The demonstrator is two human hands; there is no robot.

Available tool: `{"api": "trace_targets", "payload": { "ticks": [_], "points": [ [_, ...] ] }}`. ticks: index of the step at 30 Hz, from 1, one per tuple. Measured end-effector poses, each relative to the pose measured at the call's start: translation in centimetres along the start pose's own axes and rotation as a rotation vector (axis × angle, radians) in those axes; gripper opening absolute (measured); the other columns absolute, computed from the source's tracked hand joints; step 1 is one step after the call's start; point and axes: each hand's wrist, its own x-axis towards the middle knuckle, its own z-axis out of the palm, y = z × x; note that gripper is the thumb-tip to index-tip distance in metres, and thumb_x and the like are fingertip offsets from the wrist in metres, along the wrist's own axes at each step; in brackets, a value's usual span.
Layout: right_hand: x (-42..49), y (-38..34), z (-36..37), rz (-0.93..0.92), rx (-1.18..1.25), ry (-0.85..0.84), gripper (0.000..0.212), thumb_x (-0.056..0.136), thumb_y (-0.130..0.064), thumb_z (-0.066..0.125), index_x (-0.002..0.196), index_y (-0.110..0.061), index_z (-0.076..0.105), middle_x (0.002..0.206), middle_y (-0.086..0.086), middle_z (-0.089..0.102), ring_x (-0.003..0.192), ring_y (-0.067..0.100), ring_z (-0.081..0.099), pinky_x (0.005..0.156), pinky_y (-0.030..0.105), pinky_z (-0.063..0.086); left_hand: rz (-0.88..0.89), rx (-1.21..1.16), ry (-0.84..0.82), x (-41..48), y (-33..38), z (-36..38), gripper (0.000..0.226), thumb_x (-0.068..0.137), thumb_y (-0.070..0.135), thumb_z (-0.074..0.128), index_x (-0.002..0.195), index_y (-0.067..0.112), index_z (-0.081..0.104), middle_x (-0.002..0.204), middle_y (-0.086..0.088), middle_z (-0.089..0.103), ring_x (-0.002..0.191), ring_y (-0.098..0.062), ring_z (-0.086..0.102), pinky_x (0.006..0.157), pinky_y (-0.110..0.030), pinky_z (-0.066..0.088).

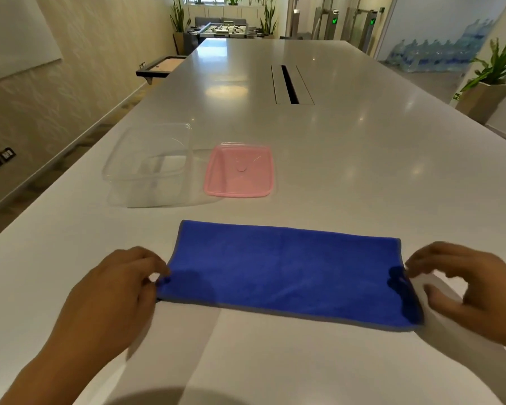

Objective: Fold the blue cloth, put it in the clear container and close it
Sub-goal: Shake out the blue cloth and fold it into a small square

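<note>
The blue cloth (284,273) with a grey hem lies flat on the white table as a wide strip, folded once. My left hand (111,290) pinches its near left corner between thumb and fingers. My right hand (468,290) is at the cloth's right end, its fingertips on the near right corner. Beyond the cloth stands the clear container (149,165), open and empty. Its pink lid (240,173) lies flat on the table just to the right of it.
The long white table (362,159) stretches far ahead, with a cable slot (289,84) in its middle. The table's left edge runs close past the container. Potted plants, a foosball table and water bottles stand far off.
</note>
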Motion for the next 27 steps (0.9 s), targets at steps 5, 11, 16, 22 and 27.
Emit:
{"api": "trace_targets", "payload": {
  "ticks": [5, 11, 16, 22, 27],
  "points": [
    [3.4, -6.5, 1.8, 0.047, 0.115, 0.239, 0.022, 0.085, -0.049, 0.058, 0.103, -0.042, 0.069, 0.119, -0.022, 0.064, 0.096, 0.001, 0.065, 0.074, 0.008, 0.044, 0.186, -0.136, 0.058, 2.0, 4.3, 1.3, 0.02, 0.087, 0.027, 0.064, 0.106, 0.028, 0.068, 0.105, 0.015, 0.064, 0.096, -0.009, 0.06, 0.079, -0.025, 0.046],
    [5.8, -10.9, 9.4, 0.133, -0.084, -0.11, 0.087, 0.082, -0.081, 0.025, 0.156, -0.035, 0.018, 0.166, -0.012, 0.008, 0.151, 0.011, 0.01, 0.121, 0.034, 0.015, 0.234, -0.124, -0.086, 4.0, 7.1, 5.9, 0.066, 0.09, 0.063, 0.042, 0.148, 0.033, 0.032, 0.158, 0.015, 0.025, 0.144, -0.006, 0.022, 0.117, -0.032, 0.022],
    [6.2, -8.5, 10.8, 0.163, -0.212, -0.099, 0.089, 0.079, -0.087, 0.002, 0.156, -0.042, 0.002, 0.165, -0.014, -0.001, 0.152, 0.012, -0.005, 0.122, 0.04, -0.001, 0.212, 0.036, -0.155, 4.4, 5.8, 7.9, 0.082, 0.082, 0.08, 0.006, 0.153, 0.038, 0.004, 0.161, 0.018, -0.004, 0.147, -0.004, -0.009, 0.121, -0.033, -0.002],
    [6.9, -5.7, 9.7, 0.23, -0.251, -0.125, 0.091, 0.075, -0.09, -0.001, 0.154, -0.046, 0.001, 0.165, -0.014, 0.001, 0.152, 0.015, -0.001, 0.123, 0.043, 0.002, 0.214, 0.076, -0.168, 4.3, 5.6, 8.2, 0.083, 0.079, 0.083, 0.0, 0.151, 0.041, -0.006, 0.159, 0.02, -0.012, 0.146, -0.004, -0.015, 0.121, -0.035, -0.004],
    [7.5, -3.5, 8.5, 0.257, -0.266, -0.125, 0.091, 0.075, -0.089, 0.0, 0.155, -0.045, 0.007, 0.165, -0.013, 0.005, 0.152, 0.015, 0.003, 0.123, 0.043, 0.003, 0.192, 0.075, -0.181, 3.8, 6.2, 8.0, 0.085, 0.077, 0.082, -0.001, 0.151, 0.039, -0.008, 0.159, 0.018, -0.015, 0.146, -0.006, -0.017, 0.121, -0.037, -0.005]
  ]
}}
